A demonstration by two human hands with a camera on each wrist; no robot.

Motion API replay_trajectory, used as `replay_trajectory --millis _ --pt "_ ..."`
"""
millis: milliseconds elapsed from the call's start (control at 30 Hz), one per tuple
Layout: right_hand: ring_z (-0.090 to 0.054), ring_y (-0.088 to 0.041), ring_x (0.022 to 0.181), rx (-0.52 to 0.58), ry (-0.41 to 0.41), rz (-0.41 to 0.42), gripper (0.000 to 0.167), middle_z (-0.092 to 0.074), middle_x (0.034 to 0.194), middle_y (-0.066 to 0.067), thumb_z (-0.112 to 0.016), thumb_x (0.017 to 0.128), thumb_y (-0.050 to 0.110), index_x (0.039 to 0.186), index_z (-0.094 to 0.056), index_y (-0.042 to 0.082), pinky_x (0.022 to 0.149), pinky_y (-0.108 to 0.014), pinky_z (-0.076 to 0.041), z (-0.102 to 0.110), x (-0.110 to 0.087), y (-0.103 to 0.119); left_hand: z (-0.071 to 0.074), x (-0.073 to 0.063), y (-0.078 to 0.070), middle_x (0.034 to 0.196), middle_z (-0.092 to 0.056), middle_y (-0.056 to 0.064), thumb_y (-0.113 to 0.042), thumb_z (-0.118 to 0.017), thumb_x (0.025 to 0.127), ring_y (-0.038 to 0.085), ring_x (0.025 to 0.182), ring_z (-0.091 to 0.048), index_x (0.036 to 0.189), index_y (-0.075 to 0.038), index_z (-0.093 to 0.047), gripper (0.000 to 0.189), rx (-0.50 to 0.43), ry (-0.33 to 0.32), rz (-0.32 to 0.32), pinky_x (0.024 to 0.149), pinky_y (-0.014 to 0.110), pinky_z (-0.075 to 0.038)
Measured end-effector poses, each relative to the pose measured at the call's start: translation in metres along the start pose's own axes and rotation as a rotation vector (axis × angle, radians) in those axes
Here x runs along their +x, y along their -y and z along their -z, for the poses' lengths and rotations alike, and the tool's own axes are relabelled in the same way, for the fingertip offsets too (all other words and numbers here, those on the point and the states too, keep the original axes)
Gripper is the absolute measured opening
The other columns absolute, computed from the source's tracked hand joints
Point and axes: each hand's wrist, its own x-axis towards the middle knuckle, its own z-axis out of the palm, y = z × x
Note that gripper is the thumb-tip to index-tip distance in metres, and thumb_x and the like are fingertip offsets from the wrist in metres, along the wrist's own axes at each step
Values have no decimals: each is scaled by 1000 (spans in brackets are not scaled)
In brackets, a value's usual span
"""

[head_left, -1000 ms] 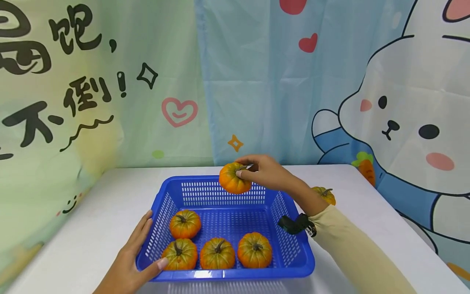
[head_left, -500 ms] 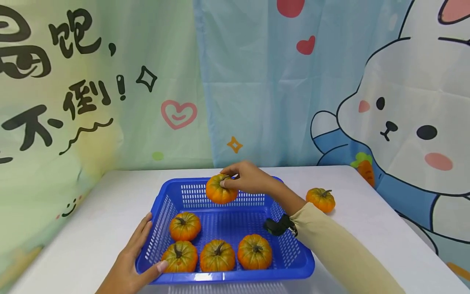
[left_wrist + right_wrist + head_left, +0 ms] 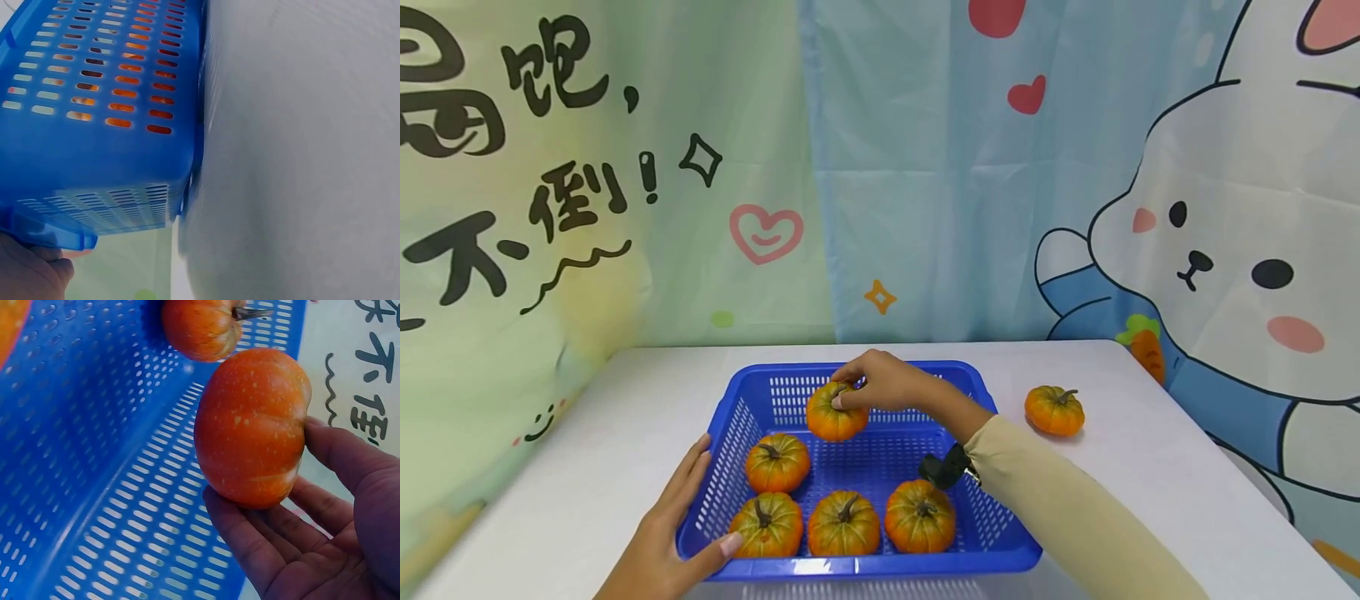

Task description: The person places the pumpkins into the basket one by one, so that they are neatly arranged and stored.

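My right hand [image 3: 887, 385] pinches a small orange pumpkin [image 3: 831, 417] by its top, just inside the far side of the blue plastic basket [image 3: 857, 567]. In the right wrist view, thumb and fingers hold that pumpkin [image 3: 253, 434] in front of the slotted wall. Several similar pumpkins sit in the basket, including one at the left [image 3: 778, 463] and another at the near right [image 3: 921, 518]. At the near left corner my left hand [image 3: 662, 525] holds the basket, thumb over the rim and fingers along the outer side. Whether the held pumpkin touches the basket floor is unclear.
One more pumpkin [image 3: 1055, 411] lies on the white tabletop [image 3: 1120, 467] to the right of the basket. Behind the table hangs a printed curtain [image 3: 925, 208] with a rabbit and lettering.
My right hand has carried the pumpkin left and down, from above the basket's far rim to lower inside it. The left hand stays at the basket's corner.
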Motion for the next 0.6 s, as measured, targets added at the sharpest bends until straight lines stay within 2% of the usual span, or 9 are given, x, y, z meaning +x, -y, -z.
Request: replay_trajectory --millis 167,333,400,500,600 --pt "-63 -21 106 6 44 -2 38 -68 116 -7 -67 93 18 127 -64 1 80 -24 -53 -5 2 -5 1 0 1 162 -8 -2 -35 -70 86 42 140 -25 156 -9 -19 90 26 -5 -9 99 50 -32" --pt "-62 -19 105 -28 92 -31 35 -68 112 -6 -68 92 17 123 -66 2 84 -25 -52 -11 2 -10 0 0 2 162 -8 -3 -34 -71 86 40 140 -26 156 -10 -19 91 26 -5 -14 99 33 -31" --pt "-62 -18 105 -52 106 -53 35 -68 112 -5 -68 91 18 123 -66 3 85 -26 -51 -13 2 -12 0 0 2 162 -8 -2 -33 -71 86 40 140 -26 156 -9 -19 90 17 -4 -18 99 34 -32" --pt "-61 -17 106 -82 124 -84 37 -68 113 -4 -68 91 19 124 -66 4 88 -28 -50 -17 1 -16 0 -1 2 162 -8 -2 -34 -70 86 42 140 -25 156 -10 -19 90 8 0 -18 99 45 -33" --pt "-61 -18 107 -91 141 -86 39 -68 114 -5 -69 91 20 125 -65 3 90 -29 -50 -20 1 -17 0 -1 3 162 -8 -1 -33 -70 85 42 139 -26 156 -10 -20 90 11 -2 -27 99 45 -34"
